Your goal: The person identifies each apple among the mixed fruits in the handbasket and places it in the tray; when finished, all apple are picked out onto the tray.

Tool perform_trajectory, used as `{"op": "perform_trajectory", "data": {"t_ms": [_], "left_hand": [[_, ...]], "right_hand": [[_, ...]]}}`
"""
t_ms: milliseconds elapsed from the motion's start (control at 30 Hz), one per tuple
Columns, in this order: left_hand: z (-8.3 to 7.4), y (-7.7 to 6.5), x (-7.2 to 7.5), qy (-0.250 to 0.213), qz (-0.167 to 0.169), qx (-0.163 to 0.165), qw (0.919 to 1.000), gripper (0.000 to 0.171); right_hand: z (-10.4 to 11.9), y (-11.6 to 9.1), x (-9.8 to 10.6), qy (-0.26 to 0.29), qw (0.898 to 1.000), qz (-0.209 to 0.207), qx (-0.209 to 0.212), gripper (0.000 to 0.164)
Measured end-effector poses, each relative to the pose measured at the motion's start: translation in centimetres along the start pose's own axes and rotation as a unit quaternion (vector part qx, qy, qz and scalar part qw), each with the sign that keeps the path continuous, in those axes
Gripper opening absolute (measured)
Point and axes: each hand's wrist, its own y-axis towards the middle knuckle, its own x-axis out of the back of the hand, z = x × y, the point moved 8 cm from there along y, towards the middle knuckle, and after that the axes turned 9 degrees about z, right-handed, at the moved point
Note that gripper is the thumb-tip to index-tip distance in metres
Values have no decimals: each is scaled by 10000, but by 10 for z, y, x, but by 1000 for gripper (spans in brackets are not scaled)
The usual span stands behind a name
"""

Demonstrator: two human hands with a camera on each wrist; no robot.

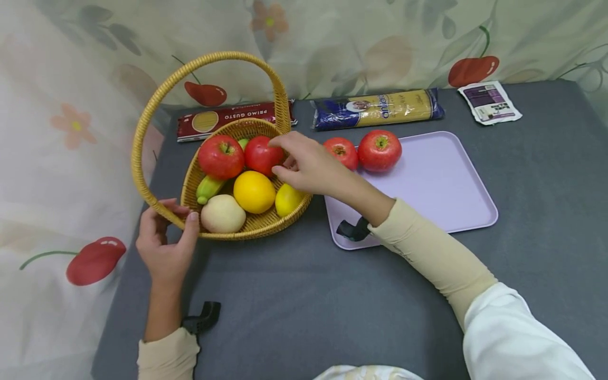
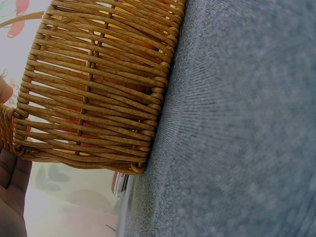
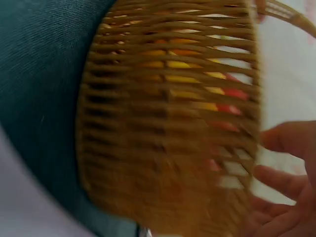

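Red, round fruit (image 1: 259,155) lies in the golden woven-wicker basket (image 1: 260,230) beside your right hand (image 1: 309,162), whose fingers stand parted; contact is unclear. Your left hand (image 1: 166,248) grips the basket's left end, likely steadying it on the grey tabletop (image 1: 294,306).

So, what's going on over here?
A person's left hand holds the basket where its handle meets the rim. The right hand is over the basket's other side, right by a red fruit; I can't tell whether it touches. Other fruit shares the basket, while two red fruits sit at the tray's far left.
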Motion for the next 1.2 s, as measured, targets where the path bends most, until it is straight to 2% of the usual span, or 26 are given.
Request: {"op": "perform_trajectory", "data": {"t_ms": [100, 200, 333, 467, 700, 867, 1000, 1200], "left_hand": [[0, 0, 0, 13, 21, 20, 10000, 38], [0, 0, -1, 32, 45, 29, 10000, 38], [0, 0, -2, -10, 34, 23, 10000, 38], [0, 1, -2, -33, 0, 1, 10000, 38], [0, 0, -1, 12, 17, -32, 10000, 38], [0, -1, 0, 59, 35, -27, 10000, 38], [0, -1, 1, 63, 34, -7, 10000, 38], [-1, -1, 1, 75, 61, 12, 10000, 38]], "right_hand": [[-3, 20, -19, -384, 9975, 459, -381, 67], [-11, 37, -33, -397, 9926, 772, -845, 76], [-23, 54, -38, -319, 9867, 716, -1425, 78], [-26, 64, -36, -675, 9838, 405, -1611, 73], [-19, 64, -35, -861, 9877, 138, -1295, 66], [-7, 62, -32, -1005, 9926, -197, -653, 65], [1, 60, -29, -1120, 9923, -507, -180, 64], [0, 58, -28, -926, 9934, -658, -157, 58]]}}
